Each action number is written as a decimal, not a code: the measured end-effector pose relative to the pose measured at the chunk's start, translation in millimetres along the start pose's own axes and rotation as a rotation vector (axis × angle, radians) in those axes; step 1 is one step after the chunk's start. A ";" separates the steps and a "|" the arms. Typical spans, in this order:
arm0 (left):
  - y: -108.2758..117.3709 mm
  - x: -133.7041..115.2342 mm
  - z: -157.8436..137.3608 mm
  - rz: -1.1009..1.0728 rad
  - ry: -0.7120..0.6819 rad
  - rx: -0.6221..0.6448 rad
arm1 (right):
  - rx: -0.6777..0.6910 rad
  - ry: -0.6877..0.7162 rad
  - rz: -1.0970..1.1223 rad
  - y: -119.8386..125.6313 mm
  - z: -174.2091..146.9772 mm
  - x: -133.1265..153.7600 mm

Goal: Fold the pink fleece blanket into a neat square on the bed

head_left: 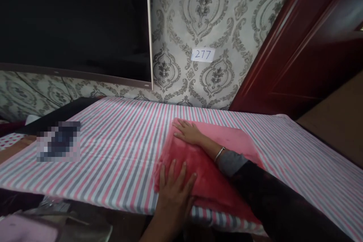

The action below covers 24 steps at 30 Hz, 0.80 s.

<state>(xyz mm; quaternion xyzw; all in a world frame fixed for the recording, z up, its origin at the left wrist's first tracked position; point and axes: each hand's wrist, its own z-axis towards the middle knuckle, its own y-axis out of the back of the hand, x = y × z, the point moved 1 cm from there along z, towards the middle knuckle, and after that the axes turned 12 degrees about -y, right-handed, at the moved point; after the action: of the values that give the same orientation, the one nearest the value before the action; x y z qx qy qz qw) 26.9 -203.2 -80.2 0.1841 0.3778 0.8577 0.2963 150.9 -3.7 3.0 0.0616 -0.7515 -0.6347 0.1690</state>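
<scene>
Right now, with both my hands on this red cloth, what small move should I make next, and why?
Perhaps smooth the red cloth along its left edge with your left hand: that edge looks uneven beside the spread fingers, while your right hand rests near the far left corner and could steady it.

Looks like a red cloth [210, 176], soft and faintly napped, deep red over the near left part and paler pink toward the far and right sides. Folded into a roughly four-sided pad, with layering visible along the left and near edges. Lies flat on the striped sheet [119, 151], spanning most of its depth, close to the near edge. Slightly ragged at the left edge; partly hidden across the middle.
</scene>
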 end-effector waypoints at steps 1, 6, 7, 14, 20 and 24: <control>-0.5 -0.4 -1.5 0.009 0.001 0.012 | 0.003 -0.005 0.007 -0.3 6.3 -2.2; -1.9 -1.8 -4.8 0.045 -0.002 0.027 | 0.045 -0.056 0.052 -2.7 34.8 -10.1; -2.2 -1.9 -4.9 0.046 0.002 0.023 | 0.049 -0.064 0.058 -3.9 39.5 -11.2; -2.0 -1.8 -4.0 0.068 0.001 0.027 | 0.010 -0.117 0.101 -2.5 52.4 -12.4; 4.4 0.8 -2.8 0.023 0.021 -0.008 | -0.056 -0.114 0.087 21.7 21.4 12.7; 19.1 8.0 -1.4 -0.044 0.039 -0.026 | -0.107 0.068 0.033 14.4 -22.5 36.3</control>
<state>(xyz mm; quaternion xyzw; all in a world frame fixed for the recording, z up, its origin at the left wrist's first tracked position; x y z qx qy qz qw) 13.1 -209.0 -65.9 0.1552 0.3763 0.8593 0.3098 126.2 -33.2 26.5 0.0617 -0.7112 -0.6687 0.2079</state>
